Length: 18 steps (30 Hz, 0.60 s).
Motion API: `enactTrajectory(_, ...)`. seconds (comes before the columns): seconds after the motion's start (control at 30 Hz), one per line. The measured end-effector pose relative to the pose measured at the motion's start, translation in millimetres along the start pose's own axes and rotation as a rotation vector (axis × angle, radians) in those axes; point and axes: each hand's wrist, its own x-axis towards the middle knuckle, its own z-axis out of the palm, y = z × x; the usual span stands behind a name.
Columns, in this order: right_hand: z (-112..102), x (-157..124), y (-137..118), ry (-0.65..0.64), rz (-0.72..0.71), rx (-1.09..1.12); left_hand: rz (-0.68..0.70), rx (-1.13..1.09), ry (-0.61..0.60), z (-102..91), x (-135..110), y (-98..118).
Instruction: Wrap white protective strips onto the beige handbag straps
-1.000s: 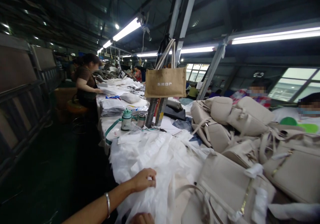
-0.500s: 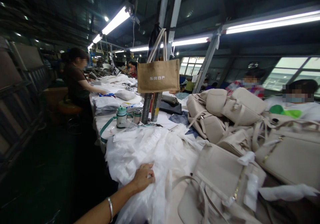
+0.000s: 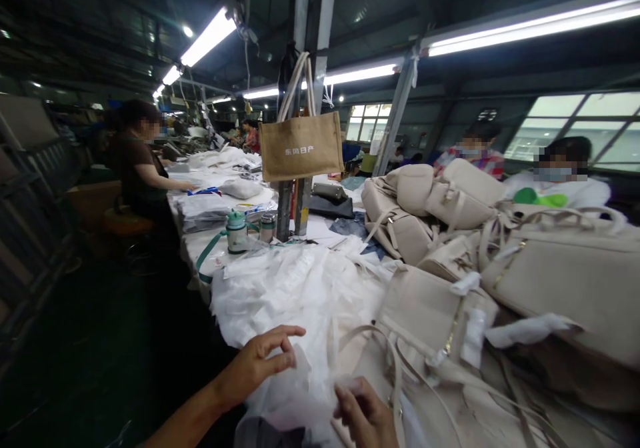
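My left hand [image 3: 260, 361] hovers over a heap of thin white plastic bags [image 3: 300, 295] on the long worktable, fingers spread and curved, touching the top sheet lightly. My right hand [image 3: 365, 415] comes in at the bottom edge, fingers pinched on a piece of the white plastic. Just right of both hands lies a beige handbag [image 3: 425, 321] with long straps and a gold zip, white wrapping tied to it.
A pile of beige handbags [image 3: 450, 215] covers the table's right side. A brown jute bag [image 3: 301, 146] hangs on a steel post. Two drink bottles [image 3: 237, 230] stand behind the plastic. A seated person [image 3: 135, 168] works at left; two people [image 3: 555, 175] sit across the table.
My left hand has let go of the plastic and opened, drawing back toward me. My right hand has come up into view, pinching plastic. The camera has shifted right.
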Motion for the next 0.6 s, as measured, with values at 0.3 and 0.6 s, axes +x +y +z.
enactTrajectory(0.3,15.9,-13.3,3.2,-0.029,-0.057,0.197,-0.064,-0.152,-0.036,78.5,-15.9,-1.3)
enactTrajectory(0.6,2.8,-19.8,4.9,0.033,0.018,0.208,-0.008,-0.089,-0.092,84.2,-17.5,-1.3)
